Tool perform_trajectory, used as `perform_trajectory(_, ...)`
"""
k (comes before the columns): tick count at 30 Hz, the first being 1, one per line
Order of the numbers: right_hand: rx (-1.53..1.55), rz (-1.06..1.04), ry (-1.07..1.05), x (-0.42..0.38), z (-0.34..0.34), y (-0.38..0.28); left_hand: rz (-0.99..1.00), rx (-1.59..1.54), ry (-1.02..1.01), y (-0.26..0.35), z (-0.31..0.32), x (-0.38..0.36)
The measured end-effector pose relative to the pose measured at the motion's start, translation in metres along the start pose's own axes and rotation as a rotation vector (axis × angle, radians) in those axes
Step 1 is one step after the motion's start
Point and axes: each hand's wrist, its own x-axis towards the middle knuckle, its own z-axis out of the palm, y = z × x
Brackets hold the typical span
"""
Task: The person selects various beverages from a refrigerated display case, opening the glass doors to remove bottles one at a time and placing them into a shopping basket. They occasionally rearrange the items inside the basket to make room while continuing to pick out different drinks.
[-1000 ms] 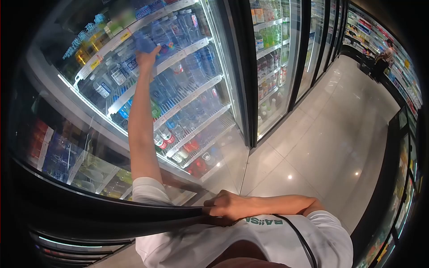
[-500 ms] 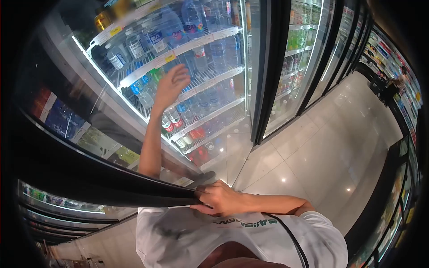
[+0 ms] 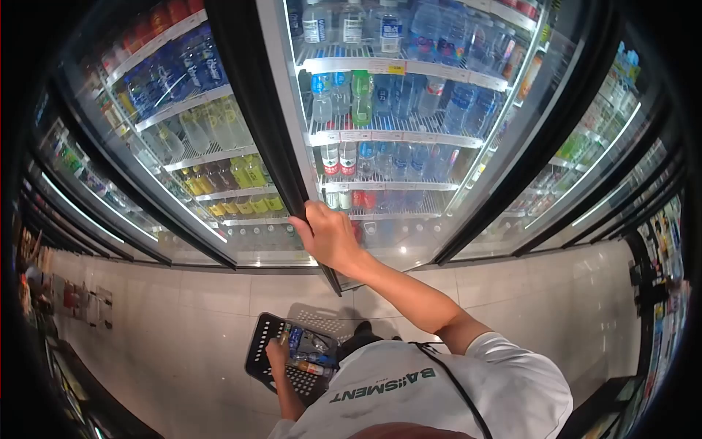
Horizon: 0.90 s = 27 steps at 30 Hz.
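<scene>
My right hand (image 3: 329, 233) is wrapped round the dark edge of a glass fridge door (image 3: 272, 110), which stands partly open in front of me. Down on my left, my left hand (image 3: 278, 354) is at a black plastic shopping basket (image 3: 257, 344) with holes in its sides. Its fingers look curled, but what they hold, if anything, is too small to make out. Several packaged items (image 3: 311, 357), some of them bottles, lie in the basket beside this hand. Behind the door edge, shelves carry clear water bottles (image 3: 461, 102) and a green bottle (image 3: 361, 99).
To the left, a closed fridge section holds blue bottles (image 3: 194, 67) and yellow-green drinks (image 3: 248, 172). Another glass door (image 3: 504, 175) with a dark frame is on the right. Pale floor tiles (image 3: 504, 307) run along the fridges. Stocked shelves (image 3: 665, 256) line the far right.
My left hand has left the fridge shelves and come down to the basket. My right hand keeps hold of the door edge, which has swung closer to the fridge. The view has turned left.
</scene>
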Motion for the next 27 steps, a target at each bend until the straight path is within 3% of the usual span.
perform_trajectory(1,-0.024,0.015,-0.026,0.008,0.006,0.005,0.016,0.024,0.052,-0.037,0.033,-0.024)
perform_trajectory(4,-0.082,0.004,-0.016,0.036,0.022,0.024,0.019,-0.121,-0.067,-0.068,0.084,-0.108)
perform_trajectory(5,-0.094,0.012,-0.023,0.043,0.026,0.027,-0.157,-0.210,-0.061,-0.043,0.084,-0.137)
perform_trajectory(6,-0.105,0.002,-0.020,0.051,0.034,0.032,-0.054,-0.238,0.074,-0.043,0.099,-0.165)
perform_trajectory(7,-0.111,0.006,-0.005,0.058,0.036,0.041,-0.098,-0.318,0.064,-0.014,0.083,-0.191)
perform_trajectory(11,-0.133,0.029,-0.027,0.088,0.056,0.075,-0.123,-0.232,0.256,-0.026,0.118,-0.256)
perform_trajectory(15,-0.237,-0.045,-0.035,0.114,0.068,0.103,-0.109,-0.170,0.475,-0.021,0.096,-0.286)
perform_trajectory(21,-0.575,-0.088,-0.023,0.133,0.093,0.136,-0.493,-0.277,0.487,-0.058,0.096,-0.301)
perform_trajectory(23,-0.611,-0.081,-0.045,0.138,0.094,0.144,-0.428,-0.227,0.630,-0.067,0.118,-0.303)
perform_trajectory(27,-0.774,-0.179,-0.047,0.157,0.094,0.173,-0.439,-0.246,0.435,-0.068,0.105,-0.290)
